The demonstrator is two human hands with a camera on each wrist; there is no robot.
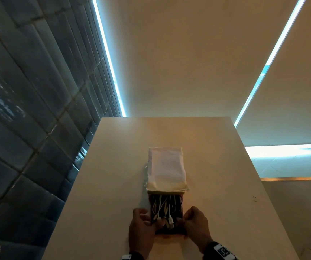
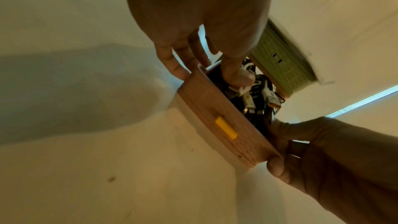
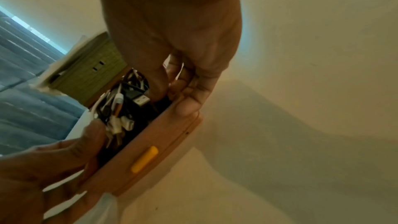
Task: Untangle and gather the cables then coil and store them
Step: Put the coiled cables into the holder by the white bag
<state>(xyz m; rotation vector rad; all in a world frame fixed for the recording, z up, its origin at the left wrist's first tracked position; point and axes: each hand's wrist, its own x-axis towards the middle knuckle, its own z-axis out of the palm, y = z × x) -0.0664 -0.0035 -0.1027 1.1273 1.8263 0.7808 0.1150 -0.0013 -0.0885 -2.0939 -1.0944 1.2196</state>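
Note:
A tan storage box [image 1: 169, 234] with a yellow latch [image 2: 226, 127] sits on the table, its lid [image 1: 166, 167] flipped open away from me. Inside lies a packed bundle of white and black cables [image 1: 163, 209] with USB plugs showing [image 3: 140, 100]. My left hand [image 1: 143, 224] grips the box's left wall, thumb inside on the cables [image 2: 256, 98] and fingers [image 2: 178, 72] outside. My right hand [image 1: 194, 222] grips the right near corner, thumb inside the rim and fingers [image 3: 187, 108] on the outer wall [image 3: 163, 134].
The box stands near the front middle of a pale table [image 1: 216, 184] with bare surface on both sides. A dark tiled wall [image 1: 28, 128] runs along the left. The lid's ribbed greenish inner face [image 2: 280, 64] stands just behind the cables.

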